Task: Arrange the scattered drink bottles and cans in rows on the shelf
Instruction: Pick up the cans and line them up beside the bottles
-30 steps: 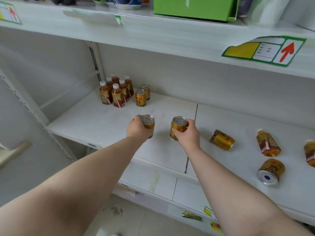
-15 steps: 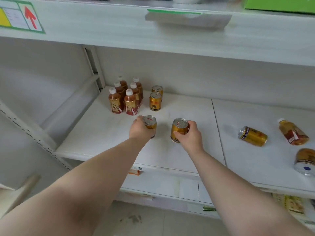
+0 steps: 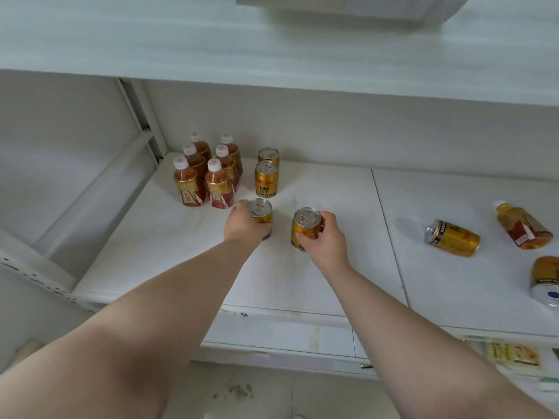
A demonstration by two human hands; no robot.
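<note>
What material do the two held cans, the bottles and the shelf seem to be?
Left can, right can: likely metal, glossy gold, silvery pull-tab lids.
Bottles: probably clear plastic, brown drink shows through.
Shelf: matte white, maybe painted metal.

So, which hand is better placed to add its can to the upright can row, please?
Probably left: the left hand holds its can in front of the can row; the right hand is offset rightward.

White back panel (image 3: 332,131) at 12 o'clock beneath 1 pale upper shelf board (image 3: 272,46); slotted upright (image 3: 136,116) at 10 o'clock; grey tiled floor (image 3: 272,394) at 6 o'clock, marked by a dark smudge (image 3: 236,390). Soft, even light.
</note>
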